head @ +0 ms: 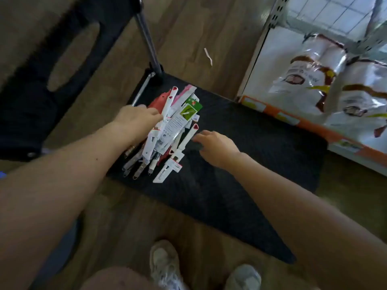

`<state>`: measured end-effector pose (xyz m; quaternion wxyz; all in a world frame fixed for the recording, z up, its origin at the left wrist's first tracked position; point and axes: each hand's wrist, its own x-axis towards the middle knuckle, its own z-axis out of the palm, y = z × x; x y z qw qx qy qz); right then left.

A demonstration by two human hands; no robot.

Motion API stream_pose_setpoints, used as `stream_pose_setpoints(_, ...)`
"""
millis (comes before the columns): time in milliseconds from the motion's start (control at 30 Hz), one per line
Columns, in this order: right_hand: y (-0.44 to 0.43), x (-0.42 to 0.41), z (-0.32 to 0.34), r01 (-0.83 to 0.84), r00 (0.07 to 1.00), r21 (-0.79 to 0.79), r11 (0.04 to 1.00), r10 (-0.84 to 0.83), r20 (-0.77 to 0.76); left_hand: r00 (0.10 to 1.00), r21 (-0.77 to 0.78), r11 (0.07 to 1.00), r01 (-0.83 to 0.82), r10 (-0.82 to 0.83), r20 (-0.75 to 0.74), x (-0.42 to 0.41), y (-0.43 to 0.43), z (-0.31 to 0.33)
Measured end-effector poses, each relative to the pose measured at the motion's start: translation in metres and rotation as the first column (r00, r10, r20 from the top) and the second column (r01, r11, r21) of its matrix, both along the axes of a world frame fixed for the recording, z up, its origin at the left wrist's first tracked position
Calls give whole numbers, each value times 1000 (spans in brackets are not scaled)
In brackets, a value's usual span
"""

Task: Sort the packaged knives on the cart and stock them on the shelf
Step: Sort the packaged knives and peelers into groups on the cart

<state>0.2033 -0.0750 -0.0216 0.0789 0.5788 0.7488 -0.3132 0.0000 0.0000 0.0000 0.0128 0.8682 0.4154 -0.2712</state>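
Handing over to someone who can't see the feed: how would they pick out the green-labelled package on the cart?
Find the black cart deck. At its far end, by the handle post, lies a pile of packaged knives. At the pile's far right edge sits the green-labelled package, the only green card among white and red ones.

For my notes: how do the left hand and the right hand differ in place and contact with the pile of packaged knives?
The left hand is at the left side of the pile of packaged knives, the right hand at its right edge. The left hand touches it; the right hand's contact is unclear. Both are palm down.
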Motion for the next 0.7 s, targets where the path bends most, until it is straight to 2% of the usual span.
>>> stream_pose_setpoints(200, 27, -9, -87, -282, 956, 185, 941, 260, 135, 971, 146, 964, 224, -208, -122, 2, 38, -71)
stream_pose_setpoints(300, 38, -10, -112, -379, 916, 233, 895, 329, 227, 963, 175, 951, 254, -230, -142, 2, 49, -97)
stream_pose_setpoints(467, 38, -15, -131, -392, 914, 388, 834, 305, 266, 962, 264, 926, 269, -270, -32, -4, 52, -114)
stream_pose_setpoints(600, 21, -1, -122, -391, 908, 361, 847, 292, 300, 917, 336, 854, 398, -382, -116, -9, 51, -109)
stream_pose_setpoints(700, 7, 11, -117, -378, 905, 336, 863, 266, 333, 894, 371, 821, 433, -445, -59, -17, 44, -106)
